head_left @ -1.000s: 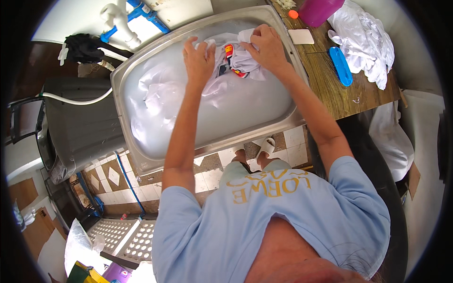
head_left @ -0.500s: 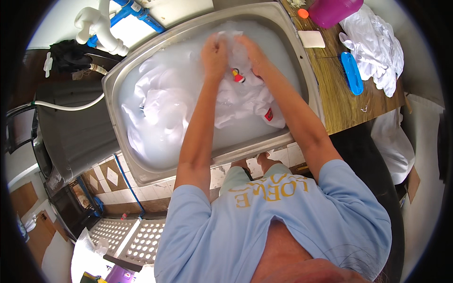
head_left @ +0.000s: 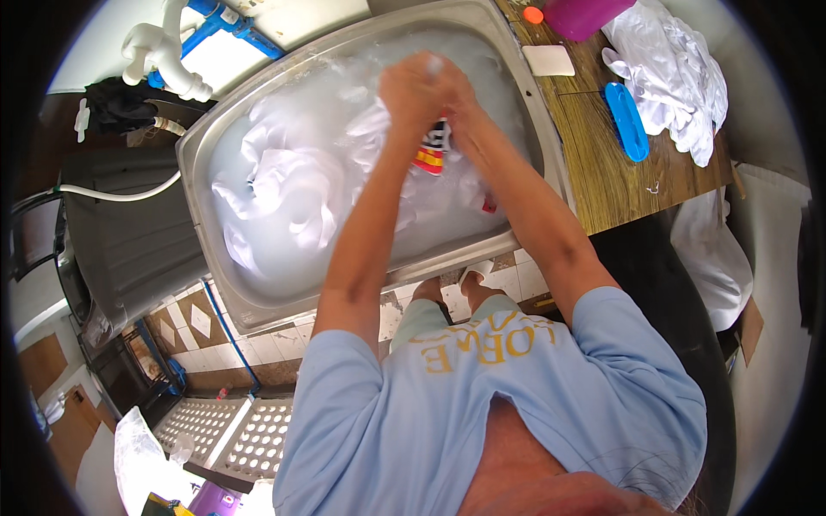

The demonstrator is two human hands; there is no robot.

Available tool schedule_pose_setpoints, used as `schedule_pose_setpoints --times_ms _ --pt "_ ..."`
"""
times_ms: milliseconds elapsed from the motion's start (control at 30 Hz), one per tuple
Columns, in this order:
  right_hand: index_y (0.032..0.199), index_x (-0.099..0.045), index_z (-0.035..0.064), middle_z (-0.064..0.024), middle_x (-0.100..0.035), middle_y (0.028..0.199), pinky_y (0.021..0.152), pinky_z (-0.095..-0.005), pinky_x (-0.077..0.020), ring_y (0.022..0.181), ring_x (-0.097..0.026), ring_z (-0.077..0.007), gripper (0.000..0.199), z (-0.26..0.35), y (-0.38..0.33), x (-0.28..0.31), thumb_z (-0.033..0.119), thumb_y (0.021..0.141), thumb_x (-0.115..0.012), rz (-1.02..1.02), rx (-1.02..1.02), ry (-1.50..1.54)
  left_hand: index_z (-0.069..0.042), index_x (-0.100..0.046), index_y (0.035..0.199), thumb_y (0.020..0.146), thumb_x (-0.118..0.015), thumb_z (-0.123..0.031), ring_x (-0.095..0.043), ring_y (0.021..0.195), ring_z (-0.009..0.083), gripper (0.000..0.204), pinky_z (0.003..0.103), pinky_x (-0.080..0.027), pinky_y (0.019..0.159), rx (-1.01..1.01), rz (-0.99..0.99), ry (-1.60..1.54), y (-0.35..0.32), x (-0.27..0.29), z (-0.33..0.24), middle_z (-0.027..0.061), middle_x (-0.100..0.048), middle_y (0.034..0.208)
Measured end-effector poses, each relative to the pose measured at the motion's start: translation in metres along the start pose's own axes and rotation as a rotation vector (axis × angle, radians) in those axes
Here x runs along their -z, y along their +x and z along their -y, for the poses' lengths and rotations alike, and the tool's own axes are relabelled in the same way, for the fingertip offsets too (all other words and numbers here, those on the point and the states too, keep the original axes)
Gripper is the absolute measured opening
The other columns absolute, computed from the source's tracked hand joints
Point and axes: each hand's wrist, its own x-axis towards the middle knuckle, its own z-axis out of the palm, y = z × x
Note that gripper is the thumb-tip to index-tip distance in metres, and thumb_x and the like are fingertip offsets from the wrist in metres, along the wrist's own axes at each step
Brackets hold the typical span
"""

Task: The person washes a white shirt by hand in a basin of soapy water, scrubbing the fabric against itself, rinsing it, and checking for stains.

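Note:
Both my hands are brought together over a metal sink of cloudy water. My left hand and my right hand are closed around a bunched white garment, side by side and almost touching. Below my fingers hangs a part of this garment with a red, yellow and black print; the rest of it trails into the water. Another soaked white cloth floats in the left half of the sink. A small red patch shows beside my right forearm.
A wooden counter adjoins the sink's right side, bearing a blue brush, a pale bar, a purple container, an orange cap and a white cloth heap. White pipe fittings stand at the back left.
My hands have come from apart to together, bunching the white garment between them. The coloured print now shows larger beneath my fingers. The view has shifted slightly.

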Motion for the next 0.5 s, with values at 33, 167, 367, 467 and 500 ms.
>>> schedule_pose_setpoints --times_ms 33,167,367,467,500 --pt "0.106 -0.061 0.0064 -0.0073 -0.064 0.096 0.078 -0.0327 -0.0504 0.086 -0.062 -0.0194 0.028 -0.003 0.000 0.022 0.027 0.087 -0.056 0.130 0.055 -0.005 -0.007 -0.062 0.068 0.074 -0.068 -0.028 -0.055 0.052 0.0325 0.023 0.040 -0.043 0.051 -0.094 0.015 -0.013 -0.010 -0.007 -0.015 0.0136 -0.058 0.057" --pt "0.090 -0.063 0.0063 -0.0050 -0.063 0.080 0.069 -0.0320 -0.0512 0.072 -0.062 -0.0173 0.021 0.010 -0.014 -0.005 0.027 0.084 -0.061 -0.009 -0.122 0.095 -0.008 -0.061 0.064 0.076 -0.065 -0.030 -0.056 0.050 0.0312 0.025 0.039 -0.044 0.050 -0.055 0.028 -0.047 -0.014 0.004 -0.001 0.0137 -0.057 0.055" --pt "0.095 -0.063 0.0015 -0.0089 -0.066 0.084 0.068 -0.0376 -0.0510 0.072 -0.064 -0.0223 0.030 0.038 -0.014 0.021 0.030 0.089 -0.056 -0.301 0.380 -0.710 -0.004 -0.066 0.084 0.087 -0.059 -0.033 -0.063 0.067 0.0347 0.030 0.042 -0.049 0.064 0.055 0.068 -0.014 0.020 0.054 0.047 0.0177 -0.063 0.068" --pt "0.103 -0.061 0.0008 -0.0128 -0.066 0.100 0.079 -0.0415 -0.0491 0.086 -0.063 -0.0306 0.034 0.037 -0.021 0.012 0.031 0.090 -0.056 -0.280 0.556 -1.577 -0.006 -0.062 0.108 0.090 -0.056 -0.031 -0.062 0.085 0.0367 0.032 0.043 -0.048 0.077 -0.215 0.104 0.049 -0.012 0.054 0.066 0.0214 -0.063 0.085" --pt "0.109 -0.059 0.0042 -0.0146 -0.060 0.116 0.087 -0.0445 -0.0459 0.100 -0.057 -0.0388 0.034 0.025 -0.017 0.020 0.029 0.087 -0.057 -0.320 0.702 -1.840 -0.007 -0.059 0.115 0.090 -0.056 -0.030 -0.060 0.092 0.0376 0.034 0.044 -0.047 0.081 -0.258 0.151 0.101 -0.022 0.041 0.064 0.0220 -0.063 0.092"
